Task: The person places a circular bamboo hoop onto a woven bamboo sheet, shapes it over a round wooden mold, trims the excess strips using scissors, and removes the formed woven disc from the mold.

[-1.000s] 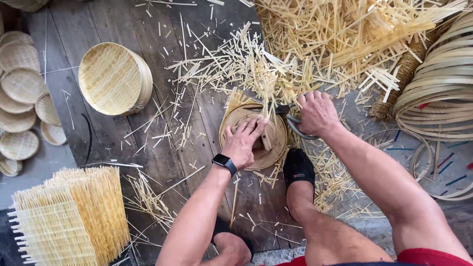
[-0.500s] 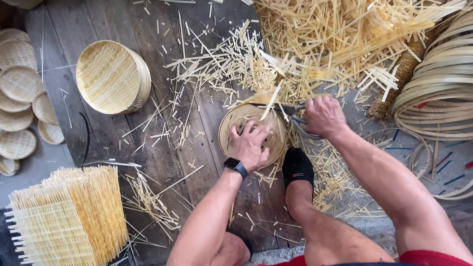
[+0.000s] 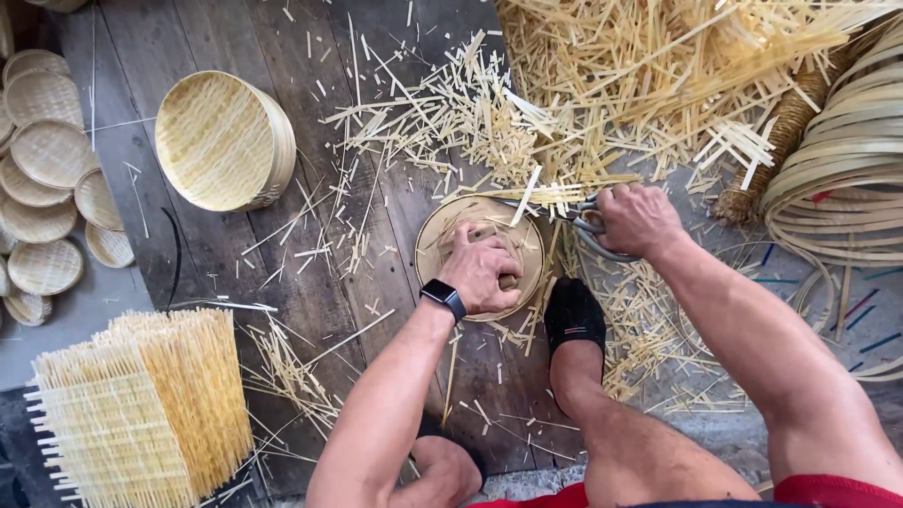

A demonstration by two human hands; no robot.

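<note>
My left hand, with a dark watch on the wrist, presses down on a small round woven bamboo tray on the plank floor and grips a small wooden block on it. My right hand is closed on the handles of metal scissors, whose blades reach left along the tray's far rim among protruding bamboo strips. My foot in a black sock rests just right of the tray.
A stack of finished round trays leans at upper left, with small woven discs along the left edge. Square woven mats stand at lower left. Loose bamboo offcuts pile at top right, beside coiled bamboo hoops.
My right hand moved right and up with the scissors along the tray's rim. My left hand shifted a little on the tray, and cut strips fell beside it.
</note>
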